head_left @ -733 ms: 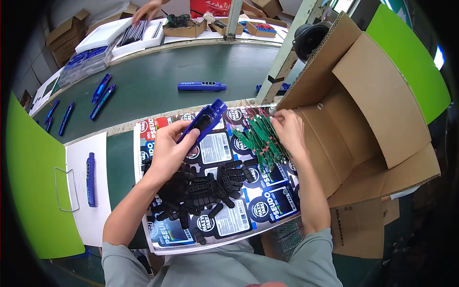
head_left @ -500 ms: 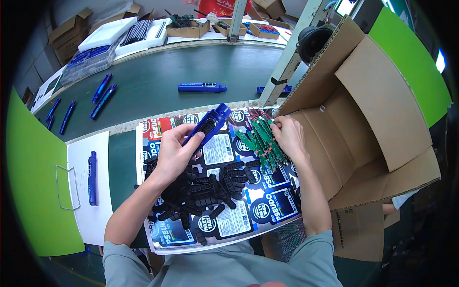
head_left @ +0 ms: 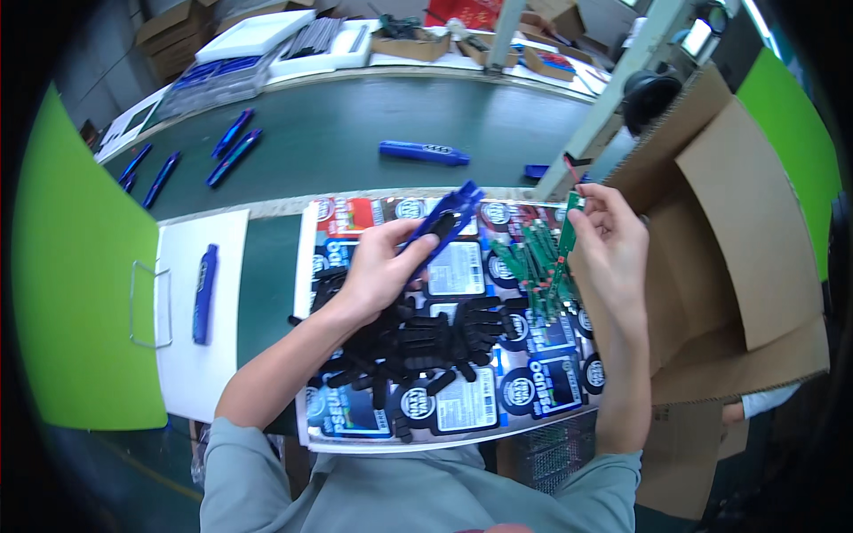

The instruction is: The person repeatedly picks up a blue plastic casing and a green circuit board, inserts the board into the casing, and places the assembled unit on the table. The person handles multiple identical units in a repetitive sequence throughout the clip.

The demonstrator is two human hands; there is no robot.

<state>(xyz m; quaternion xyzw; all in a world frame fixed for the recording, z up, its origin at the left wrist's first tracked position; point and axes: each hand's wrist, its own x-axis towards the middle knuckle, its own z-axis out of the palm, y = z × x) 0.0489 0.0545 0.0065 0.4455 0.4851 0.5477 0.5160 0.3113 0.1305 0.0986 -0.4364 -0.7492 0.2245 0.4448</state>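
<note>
My left hand (head_left: 384, 268) is closed round a blue tube-shaped plastic casing (head_left: 464, 201), which tilts up to the right. A black insert shows in the casing's opening beside my thumb. Pinched in my right hand (head_left: 615, 242) is a narrow green circuit board (head_left: 569, 226), held upright with thin wires at its top. Below and left of that hand lies a loose heap of similar green circuit boards (head_left: 533, 266). Under my left hand are piled several black ribbed rubber pieces (head_left: 422, 345). Both heaps rest on a printed sheet (head_left: 462, 413) with labels.
An open cardboard box (head_left: 711, 240) stands close at the right, beside a metal post (head_left: 613, 107). Several blue casings (head_left: 423, 153) lie on the dark green surface (head_left: 329, 133) beyond. At left, another blue casing (head_left: 205, 293) lies on white paper (head_left: 182, 377) by a green panel (head_left: 89, 266).
My right hand has risen from the heap with one circuit board in its fingers. My left hand still holds the blue casing, now turned a little. The whole view has shifted.
</note>
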